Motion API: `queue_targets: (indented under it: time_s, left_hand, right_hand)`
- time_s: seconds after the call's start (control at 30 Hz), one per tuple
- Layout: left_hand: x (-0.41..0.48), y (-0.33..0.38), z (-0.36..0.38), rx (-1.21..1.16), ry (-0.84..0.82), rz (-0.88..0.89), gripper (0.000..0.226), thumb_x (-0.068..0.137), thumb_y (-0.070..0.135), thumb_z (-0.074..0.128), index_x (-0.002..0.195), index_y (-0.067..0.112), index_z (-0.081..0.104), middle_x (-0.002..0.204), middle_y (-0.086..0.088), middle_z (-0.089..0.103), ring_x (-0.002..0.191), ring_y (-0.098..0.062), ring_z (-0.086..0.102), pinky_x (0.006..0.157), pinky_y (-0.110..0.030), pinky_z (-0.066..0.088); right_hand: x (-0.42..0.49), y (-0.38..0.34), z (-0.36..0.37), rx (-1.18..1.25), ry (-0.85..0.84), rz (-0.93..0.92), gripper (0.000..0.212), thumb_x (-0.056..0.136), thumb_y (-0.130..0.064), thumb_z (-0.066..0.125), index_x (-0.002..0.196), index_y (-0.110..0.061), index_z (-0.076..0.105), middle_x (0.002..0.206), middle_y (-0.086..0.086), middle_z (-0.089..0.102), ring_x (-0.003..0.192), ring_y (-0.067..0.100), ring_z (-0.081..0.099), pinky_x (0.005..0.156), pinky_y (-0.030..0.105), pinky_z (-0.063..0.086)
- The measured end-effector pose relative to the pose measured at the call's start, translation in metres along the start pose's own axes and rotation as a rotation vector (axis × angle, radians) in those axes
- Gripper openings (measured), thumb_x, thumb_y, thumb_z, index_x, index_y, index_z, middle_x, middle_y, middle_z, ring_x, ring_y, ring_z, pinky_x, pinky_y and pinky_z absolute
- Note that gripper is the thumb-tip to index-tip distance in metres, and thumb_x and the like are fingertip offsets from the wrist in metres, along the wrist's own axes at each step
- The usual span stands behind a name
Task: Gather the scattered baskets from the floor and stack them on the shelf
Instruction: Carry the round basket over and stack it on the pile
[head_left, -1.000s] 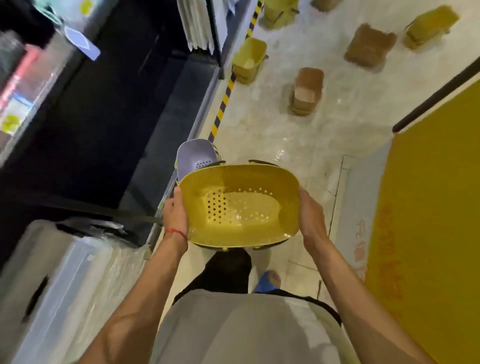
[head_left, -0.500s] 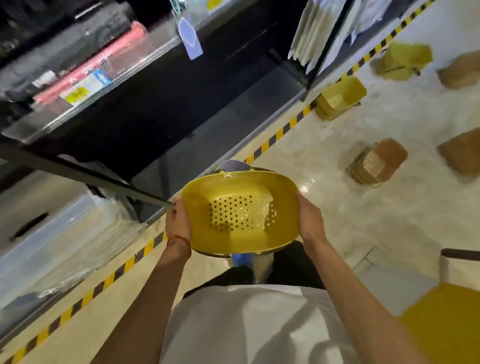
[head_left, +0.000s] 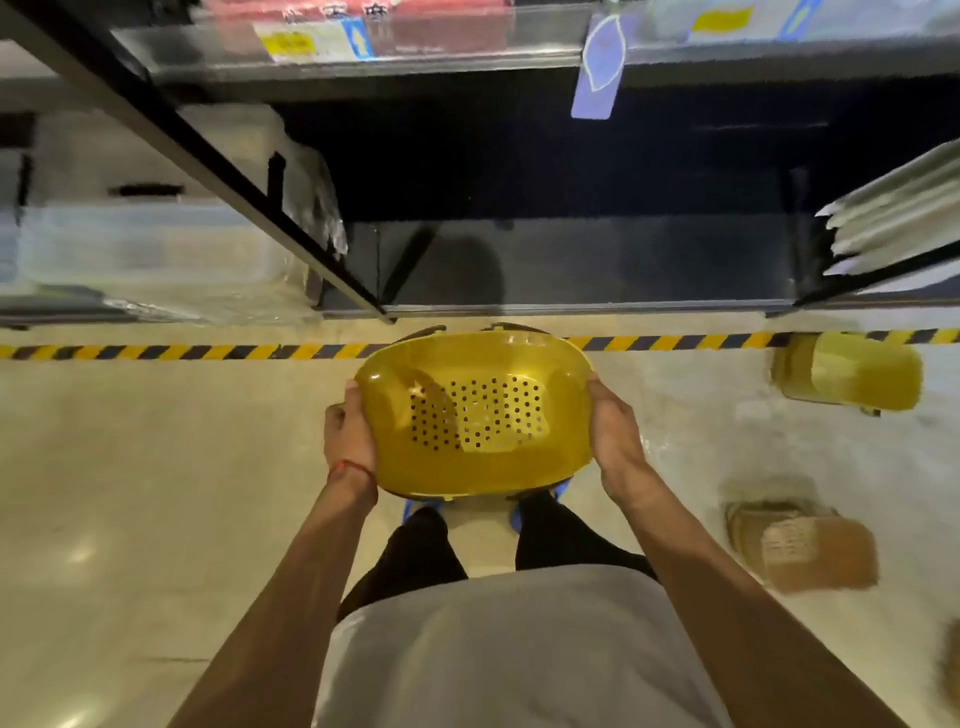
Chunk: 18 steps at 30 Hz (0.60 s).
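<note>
View now square-on to the dark bottom shelf (head_left: 571, 260), hazard tape (head_left: 182, 352) running level across frame, yellow basket (head_left: 475, 415) carried closer to the shelf edge, purple basket gone from sight.

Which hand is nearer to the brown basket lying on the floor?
Right. The right hand grips the held yellow basket's side facing the brown basket; the left hand grips the far side.

The scene is dimly and warmly lit. Soft glare is seen on the glossy floor (head_left: 156, 467) at lower left. The shelf (head_left: 571, 260) interior is sunk in shadow. Edges are bowed by wide-angle distortion, and motion blur smears the outer regions.
</note>
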<state>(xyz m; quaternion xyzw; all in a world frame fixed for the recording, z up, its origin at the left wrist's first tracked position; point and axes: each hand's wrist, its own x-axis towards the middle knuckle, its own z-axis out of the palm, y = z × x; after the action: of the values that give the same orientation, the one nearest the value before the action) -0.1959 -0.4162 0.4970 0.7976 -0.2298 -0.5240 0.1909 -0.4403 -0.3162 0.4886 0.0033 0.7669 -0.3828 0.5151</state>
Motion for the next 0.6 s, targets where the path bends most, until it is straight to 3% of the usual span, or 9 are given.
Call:
queue_targets:
  time_s: [0.07, 0.13, 0.2, 0.27, 0.33, 0.4, 0.47, 0.53, 0.6]
  left_hand:
    - [-0.004, -0.009, 0.007, -0.05, 0.043, -0.035, 0.042, 0.099, 0.059, 0.039, 0.12, 0.023, 0.045, 0.114, -0.003, 0.048, 0.102, -0.025, 0.049, 0.085, -0.038, 0.039]
    - [-0.003, -0.015, 0.012, -0.098, 0.078, -0.062, 0.041, 0.098, 0.061, 0.039, 0.117, 0.025, 0.045, 0.116, -0.002, 0.048, 0.103, -0.026, 0.049, 0.086, -0.039, 0.04]
    - [0.003, -0.019, 0.016, -0.139, 0.107, -0.075, 0.048, 0.098, 0.061, 0.039, 0.127, 0.023, 0.048, 0.118, -0.002, 0.048, 0.105, -0.026, 0.049, 0.089, -0.04, 0.042]
    - [0.013, -0.024, 0.018, -0.172, 0.123, -0.094, 0.051, 0.098, 0.061, 0.041, 0.128, 0.021, 0.05, 0.119, -0.002, 0.051, 0.105, -0.027, 0.051, 0.091, -0.041, 0.044]
    - [0.024, -0.029, 0.02, -0.23, 0.116, -0.1, 0.041, 0.098, 0.059, 0.043, 0.114, 0.022, 0.052, 0.118, -0.004, 0.055, 0.104, -0.028, 0.053, 0.089, -0.041, 0.046]
    - [0.037, -0.034, 0.023, -0.275, 0.1, -0.1, 0.037, 0.098, 0.057, 0.045, 0.11, 0.023, 0.054, 0.116, -0.005, 0.057, 0.104, -0.028, 0.055, 0.09, -0.043, 0.047]
    - [0.051, -0.041, 0.027, -0.284, 0.077, -0.1, 0.038, 0.097, 0.057, 0.046, 0.111, 0.023, 0.055, 0.117, -0.005, 0.058, 0.105, -0.028, 0.055, 0.095, -0.046, 0.048]
    - [0.068, -0.051, 0.029, -0.308, 0.066, -0.115, 0.038, 0.098, 0.056, 0.047, 0.116, 0.025, 0.057, 0.122, -0.003, 0.059, 0.11, -0.029, 0.055, 0.101, -0.049, 0.046]
    - [0.085, -0.065, 0.031, -0.337, 0.04, -0.146, 0.042, 0.097, 0.055, 0.048, 0.124, 0.025, 0.059, 0.132, -0.005, 0.059, 0.117, -0.031, 0.055, 0.106, -0.052, 0.043]
  right_hand:
    - [0.018, -0.007, -0.003, -0.084, -0.023, 0.009, 0.047, 0.1, -0.057, 0.044, 0.131, -0.031, 0.067, 0.127, 0.002, 0.07, 0.111, 0.024, 0.067, 0.098, 0.045, 0.055]
    - [0.033, -0.015, -0.001, -0.11, -0.044, 0.004, 0.047, 0.101, -0.054, 0.045, 0.132, -0.026, 0.065, 0.127, 0.003, 0.069, 0.11, 0.023, 0.067, 0.087, 0.037, 0.055]
    - [0.049, -0.023, 0.005, -0.126, -0.063, 0.019, 0.043, 0.103, -0.05, 0.047, 0.129, -0.022, 0.065, 0.122, 0.003, 0.069, 0.106, 0.022, 0.066, 0.075, 0.03, 0.05]
    - [0.063, -0.026, 0.012, -0.156, -0.078, 0.047, 0.046, 0.101, -0.051, 0.049, 0.132, -0.021, 0.065, 0.123, 0.003, 0.068, 0.109, 0.023, 0.065, 0.084, 0.032, 0.049]
    - [0.078, -0.026, 0.02, -0.184, -0.097, 0.047, 0.045, 0.101, -0.052, 0.05, 0.131, -0.023, 0.065, 0.128, 0.004, 0.067, 0.113, 0.025, 0.063, 0.093, 0.037, 0.05]
    - [0.091, -0.024, 0.027, -0.204, -0.105, 0.035, 0.04, 0.102, -0.049, 0.049, 0.13, -0.025, 0.065, 0.127, 0.003, 0.066, 0.115, 0.025, 0.062, 0.093, 0.038, 0.049]
    - [0.099, -0.023, 0.035, -0.199, -0.114, 0.021, 0.031, 0.105, -0.041, 0.05, 0.123, -0.02, 0.066, 0.119, 0.005, 0.066, 0.113, 0.026, 0.062, 0.093, 0.039, 0.049]
    - [0.111, -0.014, 0.041, -0.152, -0.13, 0.005, 0.022, 0.105, -0.032, 0.053, 0.107, -0.018, 0.07, 0.11, 0.009, 0.07, 0.114, 0.036, 0.065, 0.099, 0.047, 0.052]
    - [0.122, -0.003, 0.04, -0.207, -0.18, -0.039, 0.024, 0.107, -0.029, 0.05, 0.104, -0.019, 0.072, 0.102, 0.007, 0.073, 0.109, 0.036, 0.069, 0.096, 0.048, 0.056]
